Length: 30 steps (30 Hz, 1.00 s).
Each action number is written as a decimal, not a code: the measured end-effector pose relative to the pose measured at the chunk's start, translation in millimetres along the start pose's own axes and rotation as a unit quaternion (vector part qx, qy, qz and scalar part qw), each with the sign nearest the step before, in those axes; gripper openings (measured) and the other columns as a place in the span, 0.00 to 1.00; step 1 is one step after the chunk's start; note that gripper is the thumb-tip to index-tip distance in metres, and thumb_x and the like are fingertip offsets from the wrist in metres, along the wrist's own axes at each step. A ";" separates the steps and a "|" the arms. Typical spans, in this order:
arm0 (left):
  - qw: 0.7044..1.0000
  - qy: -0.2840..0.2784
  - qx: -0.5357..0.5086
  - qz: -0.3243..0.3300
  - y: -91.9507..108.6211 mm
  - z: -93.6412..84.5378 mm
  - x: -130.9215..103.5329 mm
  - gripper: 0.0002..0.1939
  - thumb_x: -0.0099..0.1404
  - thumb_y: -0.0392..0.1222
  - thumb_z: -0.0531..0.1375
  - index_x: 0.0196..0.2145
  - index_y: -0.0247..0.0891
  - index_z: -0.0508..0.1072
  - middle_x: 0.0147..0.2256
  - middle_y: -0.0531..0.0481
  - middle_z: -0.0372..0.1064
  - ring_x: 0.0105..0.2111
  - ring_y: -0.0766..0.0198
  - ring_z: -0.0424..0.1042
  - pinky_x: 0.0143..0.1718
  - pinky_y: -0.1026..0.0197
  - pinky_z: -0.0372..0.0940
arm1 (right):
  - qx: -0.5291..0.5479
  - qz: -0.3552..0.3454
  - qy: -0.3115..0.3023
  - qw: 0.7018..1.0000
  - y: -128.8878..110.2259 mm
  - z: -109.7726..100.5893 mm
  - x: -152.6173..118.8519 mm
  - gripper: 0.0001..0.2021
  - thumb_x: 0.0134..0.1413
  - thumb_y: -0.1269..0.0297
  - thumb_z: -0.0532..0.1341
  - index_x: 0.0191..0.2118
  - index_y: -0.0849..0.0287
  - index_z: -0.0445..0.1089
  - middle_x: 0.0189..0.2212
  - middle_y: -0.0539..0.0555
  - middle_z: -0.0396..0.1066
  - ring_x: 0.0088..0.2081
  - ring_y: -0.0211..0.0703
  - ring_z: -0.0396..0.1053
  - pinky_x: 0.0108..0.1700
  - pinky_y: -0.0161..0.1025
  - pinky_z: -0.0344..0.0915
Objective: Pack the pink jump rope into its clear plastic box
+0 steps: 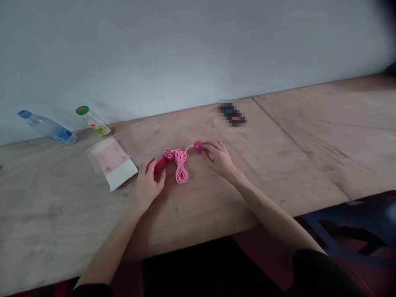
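A jump rope lies on the wooden table, its pink cord (pixel 181 167) folded into a looped bundle between two dark pink handles. My left hand (pixel 149 183) is curled around the left handle (pixel 159 166), thumb on one side and fingers on the other. That handle ends in a round animal head (pixel 168 155) with big eyes, pointing toward the cord. On the other side, my right hand (pixel 220 159) has its fingers closed over the right handle, whose round pink end (pixel 198 146) sticks out past the fingertips. Most of the right handle is hidden under the hand.
An opened clear-and-white package (pixel 119 176) lies left of my left hand. Behind it are a blue-capped plastic bottle (pixel 49 127) and a green-capped bottle (pixel 94 121) near the wall. A blurred dark object (pixel 232 113) lies at the back. The table's front edge is close to my body.
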<state>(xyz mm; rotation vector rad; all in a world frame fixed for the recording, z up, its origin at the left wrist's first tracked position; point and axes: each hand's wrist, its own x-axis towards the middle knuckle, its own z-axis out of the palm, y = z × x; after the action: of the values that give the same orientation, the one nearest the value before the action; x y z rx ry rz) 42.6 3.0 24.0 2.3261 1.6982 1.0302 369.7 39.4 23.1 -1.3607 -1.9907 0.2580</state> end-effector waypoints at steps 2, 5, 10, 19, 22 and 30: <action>1.000 -0.008 0.006 -0.028 -8.8 8.6 9.1 0.19 0.72 0.47 0.63 0.57 0.40 0.76 0.53 0.37 0.78 0.55 0.44 0.78 0.59 0.42 0.74 | -0.051 0.052 0.047 0.996 13.2 2.9 6.3 0.19 0.72 0.60 0.58 0.61 0.56 0.76 0.62 0.67 0.75 0.62 0.64 0.70 0.64 0.63 0.65; 0.999 -0.018 -0.002 -0.048 -15.0 16.4 11.1 0.15 0.72 0.49 0.63 0.51 0.40 0.79 0.46 0.39 0.80 0.49 0.46 0.79 0.56 0.44 0.75 | -0.075 0.091 0.042 0.992 22.8 10.4 4.3 0.19 0.73 0.58 0.57 0.62 0.57 0.75 0.62 0.67 0.75 0.63 0.66 0.69 0.64 0.64 0.64; 0.998 -0.028 -0.047 -0.042 -4.0 9.9 3.2 0.15 0.72 0.53 0.64 0.48 0.42 0.80 0.44 0.44 0.80 0.43 0.54 0.80 0.50 0.53 0.75 | -0.021 0.081 -0.005 0.996 12.6 12.8 -5.4 0.16 0.74 0.58 0.57 0.56 0.57 0.77 0.53 0.63 0.81 0.53 0.57 0.78 0.60 0.55 0.68; 0.994 -0.033 -0.099 0.030 2.2 4.7 -1.0 0.12 0.76 0.49 0.63 0.50 0.43 0.81 0.40 0.48 0.82 0.40 0.58 0.81 0.47 0.55 0.75 | 0.130 -0.010 0.028 0.991 -14.5 24.3 -12.7 0.07 0.69 0.62 0.64 0.49 0.51 0.78 0.50 0.58 0.79 0.51 0.52 0.80 0.54 0.49 0.78; 0.991 -0.052 -0.115 0.047 -0.1 5.4 -3.1 0.12 0.76 0.47 0.63 0.53 0.44 0.80 0.44 0.48 0.83 0.43 0.57 0.82 0.48 0.55 0.76 | 0.159 -0.044 0.010 0.986 -21.0 27.1 -16.7 0.06 0.68 0.63 0.66 0.48 0.51 0.78 0.51 0.59 0.77 0.54 0.51 0.79 0.56 0.48 0.79; 0.981 -0.060 -0.136 0.122 -0.6 4.3 -4.9 0.13 0.74 0.43 0.65 0.54 0.42 0.80 0.43 0.46 0.83 0.41 0.56 0.82 0.46 0.53 0.78 | 0.107 -0.082 0.005 0.991 -44.3 27.5 -22.7 0.11 0.73 0.62 0.62 0.54 0.51 0.78 0.51 0.57 0.81 0.52 0.49 0.81 0.54 0.46 0.80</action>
<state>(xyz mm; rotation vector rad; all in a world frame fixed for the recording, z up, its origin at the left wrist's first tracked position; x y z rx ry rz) 43.8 0.3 18.1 2.3968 1.1667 1.0572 323.9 6.4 16.1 -1.0569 -1.9905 0.3753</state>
